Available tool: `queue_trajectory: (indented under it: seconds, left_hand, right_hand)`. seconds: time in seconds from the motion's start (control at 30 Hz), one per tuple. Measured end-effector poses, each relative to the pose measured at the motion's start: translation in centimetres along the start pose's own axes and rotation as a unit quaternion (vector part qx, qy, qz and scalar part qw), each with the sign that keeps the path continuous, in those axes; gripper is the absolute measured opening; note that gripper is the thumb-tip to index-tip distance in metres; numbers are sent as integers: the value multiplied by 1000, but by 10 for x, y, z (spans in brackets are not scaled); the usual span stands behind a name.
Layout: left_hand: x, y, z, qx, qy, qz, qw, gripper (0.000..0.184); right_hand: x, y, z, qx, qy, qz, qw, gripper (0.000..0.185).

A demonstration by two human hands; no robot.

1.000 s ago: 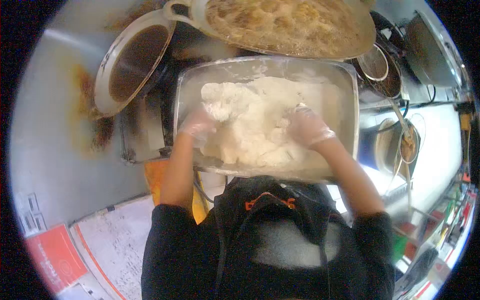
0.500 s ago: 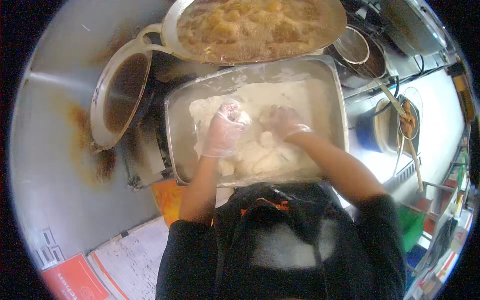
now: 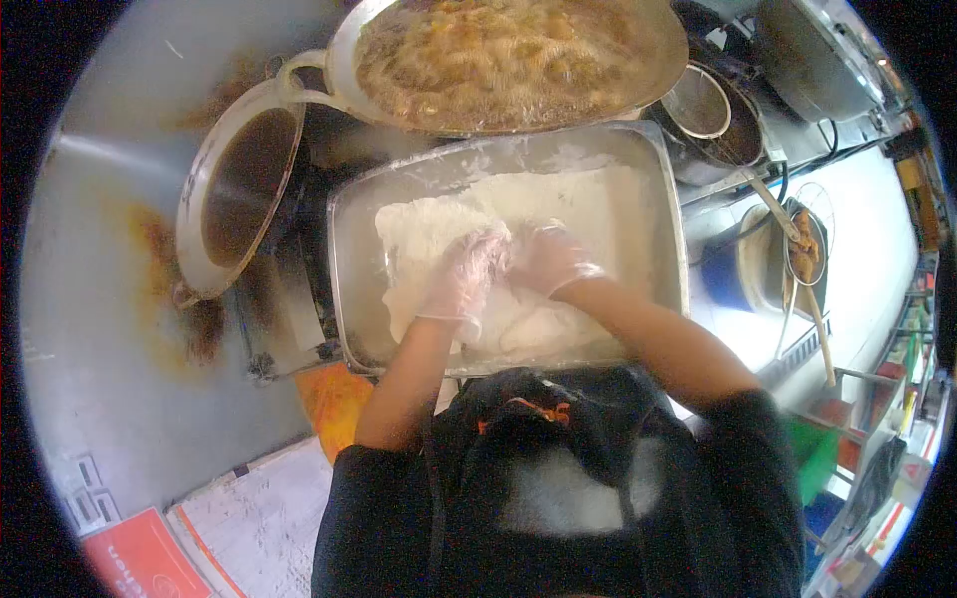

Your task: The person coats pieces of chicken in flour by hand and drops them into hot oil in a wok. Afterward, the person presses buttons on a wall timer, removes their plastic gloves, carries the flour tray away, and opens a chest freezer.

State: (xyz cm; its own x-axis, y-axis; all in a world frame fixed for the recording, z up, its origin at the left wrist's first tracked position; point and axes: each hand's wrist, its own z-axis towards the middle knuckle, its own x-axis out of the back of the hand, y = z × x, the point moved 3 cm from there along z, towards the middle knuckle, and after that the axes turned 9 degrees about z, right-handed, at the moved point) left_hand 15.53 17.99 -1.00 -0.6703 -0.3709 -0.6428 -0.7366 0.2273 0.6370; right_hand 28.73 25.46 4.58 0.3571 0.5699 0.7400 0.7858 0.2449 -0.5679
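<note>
- Head view: a heap of pale powder (image 3: 538, 194) lies spread over the bottom of a metal tray (image 3: 357, 259), thicker in the middle and left, thinner toward the right wall.
- Left hand (image 3: 467, 274), in a clear glove (image 3: 454, 307), is in the powder just left of the tray's middle. Its fingers look curled, but motion blur hides whether this grip pinches anything.
- Right hand (image 3: 548, 261), also gloved, sits just beside it, bent inward over the powder. Its fingertips are hidden, so I cannot tell how that grip stands, nor whether the two hands touch.
- Just beyond the tray's far edge, a large pan (image 3: 344, 55) carries bubbling liquid (image 3: 498, 65); a second pan (image 3: 192, 214) with dark liquid (image 3: 247, 184) stands to the left.
- Far right, a round strainer (image 3: 698, 100) sits over a dark pot (image 3: 750, 130); farther right and nearer, browned pieces (image 3: 803, 247) lie in another strainer.
- On the near side, the person's black clothing (image 3: 379, 528) comes close to the tray's rim.
- What could go wrong, as I judge it: a brisk toss could send powder over the near rim; bubbling liquid could spit onto hands or powder because the pan is so close; loose glove cuffs could scoop powder inside.
</note>
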Motion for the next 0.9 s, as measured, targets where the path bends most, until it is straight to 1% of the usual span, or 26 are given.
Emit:
queue_trajectory:
  seconds: [0.03,0.07,0.1,0.13,0.2,0.27,0.3,0.33,0.37,0.4,0.43,0.47,0.5,0.53,0.57,0.6,0.63,0.67,0.7,0.73,0.77,0.8,0.83,0.9]
  left_hand:
    - [0,2,0,-8,3,130,992,30]
    - [0,3,0,-17,6,257,966,34]
    - [4,3,0,-20,1,258,966,34]
    - [5,7,0,-133,-71,353,923,35]
    - [5,12,-3,-252,-144,436,852,36]
    - [13,13,-2,-167,-118,258,944,43]
    - [4,21,-10,-176,-122,255,943,43]
    - [-4,31,-23,-233,-112,285,923,44]
    - [-8,39,-34,-288,-98,313,900,45]
    - [3,41,-36,-296,-98,308,899,45]
    - [24,44,-36,-276,-52,277,919,51]
    - [38,47,-37,-255,-6,243,936,59]
    - [35,55,-45,-264,-6,236,935,59]
    - [33,62,-54,-229,-1,226,947,67]
    - [39,63,-58,-216,2,217,952,70]
    - [45,64,-63,-204,5,208,957,75]
    - [60,58,-63,-178,3,161,971,79]
    - [63,55,-66,-169,1,134,976,81]
    - [65,52,-70,-160,-1,108,981,83]
    - [66,53,-77,-189,45,222,956,81]
    - [67,55,-79,-207,68,276,936,80]
    - [68,56,-80,-223,92,328,913,79]
    - [76,54,-76,-177,117,379,901,73]
    - [95,45,-73,-139,146,424,883,66]
  right_hand:
    - [-1,1,3,0,5,-1,1000,44]
    - [-6,4,7,-17,-12,11,1000,43]
    - [-10,8,12,-32,-29,23,999,43]
    - [-12,13,15,-32,-23,21,999,43]
    - [-18,20,16,39,-16,14,999,40]
    - [-22,24,18,36,-16,3,999,39]
    - [-13,14,12,30,-23,-4,999,39]
    - [3,8,-1,73,-26,33,996,39]
    - [8,6,-7,77,-22,25,996,39]
    - [12,6,-10,76,0,24,997,37]
    - [18,3,-14,76,23,23,997,36]
    - [26,-1,-18,82,25,14,996,36]
    - [35,-5,-23,40,-5,4,999,35]
    - [44,-11,-28,-1,-36,-6,999,35]
    - [59,-24,-36,5,-33,-17,999,35]
    - [75,-42,-47,35,-43,10,998,35]
    - [86,-55,-53,65,-54,37,996,34]
    - [93,-60,-52,70,-53,28,996,34]
    - [101,-66,-51,123,-38,61,990,34]
    - [110,-74,-52,176,-24,95,980,34]
    - [120,-85,-52,182,-22,88,979,34]
    - [135,-100,-51,179,-2,125,976,34]
    - [152,-116,-50,177,18,162,971,35]
    - [187,-159,-46,219,37,130,966,34]
